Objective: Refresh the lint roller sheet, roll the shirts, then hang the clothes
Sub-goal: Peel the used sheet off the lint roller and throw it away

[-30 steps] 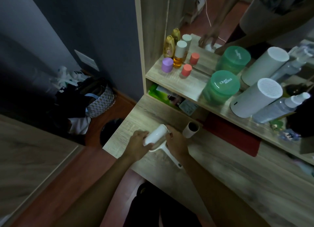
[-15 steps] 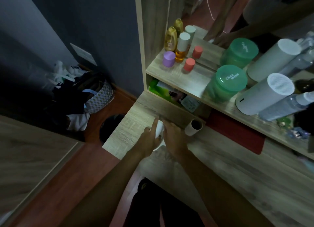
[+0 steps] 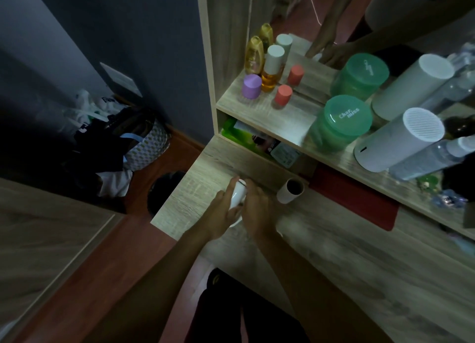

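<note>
A white lint roller [image 3: 237, 195] stands nearly on end between both my hands, just above the wooden desk [image 3: 334, 260]. My left hand [image 3: 222, 210] holds its left side with fingers stretched up along the roll. My right hand [image 3: 257, 209] wraps the right side and covers most of the handle; only a white curve shows below. A spare roll with a dark hollow core [image 3: 291, 189] lies on the desk just to the right of my hands.
A shelf [image 3: 277, 119] above the desk carries bottles, small pink and purple caps, a green jar [image 3: 343, 123] and a white cylinder [image 3: 397, 139]. A mirror stands behind it. A basket of clothes [image 3: 144, 147] sits on the floor at left.
The roller lay slanted with its handle showing; both hands have turned it upright and closed in around it. The view shifted slightly.
</note>
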`<state>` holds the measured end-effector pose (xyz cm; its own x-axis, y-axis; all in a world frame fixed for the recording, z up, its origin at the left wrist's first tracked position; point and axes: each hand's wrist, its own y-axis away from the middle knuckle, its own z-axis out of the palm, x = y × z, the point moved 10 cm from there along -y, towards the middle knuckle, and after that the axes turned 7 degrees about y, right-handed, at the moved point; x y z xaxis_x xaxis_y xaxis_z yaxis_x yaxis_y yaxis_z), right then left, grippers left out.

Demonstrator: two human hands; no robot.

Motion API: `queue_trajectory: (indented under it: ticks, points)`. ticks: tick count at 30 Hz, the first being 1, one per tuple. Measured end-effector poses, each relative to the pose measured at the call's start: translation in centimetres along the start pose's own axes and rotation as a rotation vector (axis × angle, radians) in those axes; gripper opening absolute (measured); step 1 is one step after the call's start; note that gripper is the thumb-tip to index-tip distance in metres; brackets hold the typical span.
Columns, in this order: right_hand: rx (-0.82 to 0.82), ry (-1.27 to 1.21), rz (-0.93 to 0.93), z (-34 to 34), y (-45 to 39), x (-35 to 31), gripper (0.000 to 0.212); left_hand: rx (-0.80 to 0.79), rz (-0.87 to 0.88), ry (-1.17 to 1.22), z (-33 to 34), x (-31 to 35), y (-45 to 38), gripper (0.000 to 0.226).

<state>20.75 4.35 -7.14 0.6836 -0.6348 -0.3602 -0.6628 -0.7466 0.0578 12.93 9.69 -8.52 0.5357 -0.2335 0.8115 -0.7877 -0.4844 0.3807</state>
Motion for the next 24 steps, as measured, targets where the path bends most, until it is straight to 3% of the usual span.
queue_trajectory:
  ticks: [3,8,12,16,22,24]
  points:
    - [-0.011,-0.018,0.013,-0.4,0.7,-0.1,0.056,0.016,0.036,0.042,0.0,-0.1,0.4,0.074]
    - [-0.056,-0.078,0.041,-0.5,0.9,-0.1,0.050,-0.024,0.028,0.126,0.2,-0.9,0.8,0.096]
    - [0.004,-0.053,0.001,-1.0,1.2,-0.4,0.058,-0.049,0.062,0.186,0.0,0.2,1.2,0.069]
    - [-0.067,-0.111,-0.015,-1.0,1.4,-0.6,0.060,-0.060,0.025,0.232,0.0,0.2,1.1,0.070]
    - [-0.060,-0.070,0.046,-1.1,0.2,-0.4,0.041,0.104,-0.070,0.057,-0.8,-1.1,0.5,0.070]
    - [-0.076,0.004,0.016,-1.2,-0.3,-0.6,0.034,0.153,-0.090,-0.002,-1.0,-1.5,0.2,0.082]
